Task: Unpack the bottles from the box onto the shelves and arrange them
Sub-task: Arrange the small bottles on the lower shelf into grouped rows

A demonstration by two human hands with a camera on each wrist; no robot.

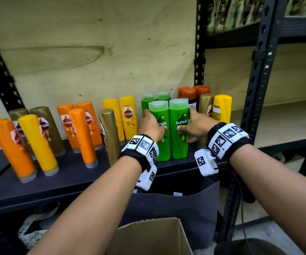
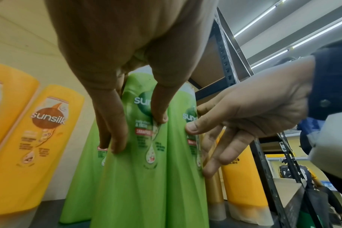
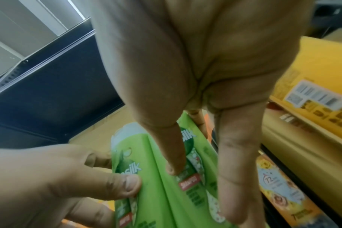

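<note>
Two green Sunsilk bottles stand upright side by side at the front of the dark shelf (image 1: 75, 179). My left hand (image 1: 151, 126) holds the left green bottle (image 1: 160, 115), thumb on its front and fingers (image 2: 115, 135) down its left side. My right hand (image 1: 194, 124) holds the right green bottle (image 1: 179, 148), with its thumb (image 2: 197, 128) on the label and its fingers (image 3: 236, 177) along the right side. Two more green bottles (image 1: 156, 97) stand directly behind this pair. The cardboard box (image 1: 148, 238) sits open below my forearms, its inside hidden.
Orange, yellow and gold bottles (image 1: 86, 137) stand in loose rows left of the green ones. Orange-capped dark bottles (image 1: 192, 94), a gold bottle (image 1: 205, 105) and a yellow bottle (image 1: 222, 107) crowd the right. A black upright (image 1: 255, 80) bounds the shelf. A dark bag (image 1: 194, 210) hangs below.
</note>
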